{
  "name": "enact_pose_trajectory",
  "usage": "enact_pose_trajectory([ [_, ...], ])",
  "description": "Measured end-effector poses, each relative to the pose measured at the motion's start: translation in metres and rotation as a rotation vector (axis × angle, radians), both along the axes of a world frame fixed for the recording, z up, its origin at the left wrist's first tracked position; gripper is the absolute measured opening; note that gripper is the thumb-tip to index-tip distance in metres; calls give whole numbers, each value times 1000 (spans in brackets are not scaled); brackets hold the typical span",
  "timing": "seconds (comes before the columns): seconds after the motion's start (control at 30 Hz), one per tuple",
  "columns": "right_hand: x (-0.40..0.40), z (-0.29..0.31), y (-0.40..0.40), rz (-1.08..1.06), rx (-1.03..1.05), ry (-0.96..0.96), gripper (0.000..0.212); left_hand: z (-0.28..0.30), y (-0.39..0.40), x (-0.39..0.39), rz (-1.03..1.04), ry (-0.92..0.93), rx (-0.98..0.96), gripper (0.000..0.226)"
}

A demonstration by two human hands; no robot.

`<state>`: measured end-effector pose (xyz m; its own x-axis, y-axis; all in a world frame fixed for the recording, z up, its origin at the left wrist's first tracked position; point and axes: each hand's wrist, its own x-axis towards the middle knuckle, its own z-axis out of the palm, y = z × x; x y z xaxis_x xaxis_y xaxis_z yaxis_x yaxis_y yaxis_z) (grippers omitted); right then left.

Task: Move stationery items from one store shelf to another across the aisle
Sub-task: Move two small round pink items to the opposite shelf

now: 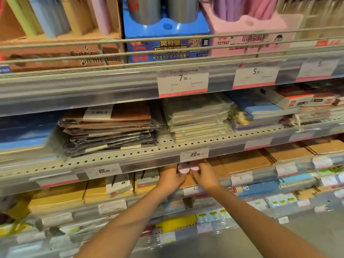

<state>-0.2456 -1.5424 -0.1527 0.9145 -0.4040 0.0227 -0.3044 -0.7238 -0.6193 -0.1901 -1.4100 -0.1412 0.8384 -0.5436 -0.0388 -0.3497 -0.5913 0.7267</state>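
My view is filled by a tiered store shelf (115, 156) with a perforated metal lip. At ten o'clock on it lies a stack of wrapped brown notebooks (111, 127), just beside a greenish stack (199, 118) at twelve. At two o'clock lie blue pads (258, 108). The tier below carries tan envelopes (247, 161).
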Motion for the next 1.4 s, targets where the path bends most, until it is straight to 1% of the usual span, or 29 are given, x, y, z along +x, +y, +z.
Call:
enact_pose_trajectory([
  [0.1,-7,-3,-2,40,-9,-66,24,2,3,-5,-15,29,-111,27],
  [0.2,-20,-5,1,66,71,-219,25,7,13,-13,-3,36,-176,26],
  [0.27,-29,-4,6,83,124,-294,27,9,24,-19,27,32,-197,30],
  [0.4,-34,1,25,137,223,-345,33,10,52,-29,20,-3,-196,36],
  [0.5,-36,7,45,178,230,-357,35,11,75,-33,32,-26,-203,34],
  [0.7,-35,19,102,311,222,-396,27,23,138,-41,78,-44,-237,33],
  [0.8,-35,22,139,364,187,-400,26,31,180,-46,90,-67,-251,38],
  [0.93,-33,31,197,418,180,-411,28,40,250,-52,141,-103,-266,35],
  [1.17,-19,55,332,531,205,-488,24,65,396,-54,263,-194,-251,41],
  [1.4,10,77,462,653,206,-570,31,94,533,-52,389,-281,-300,42],
])
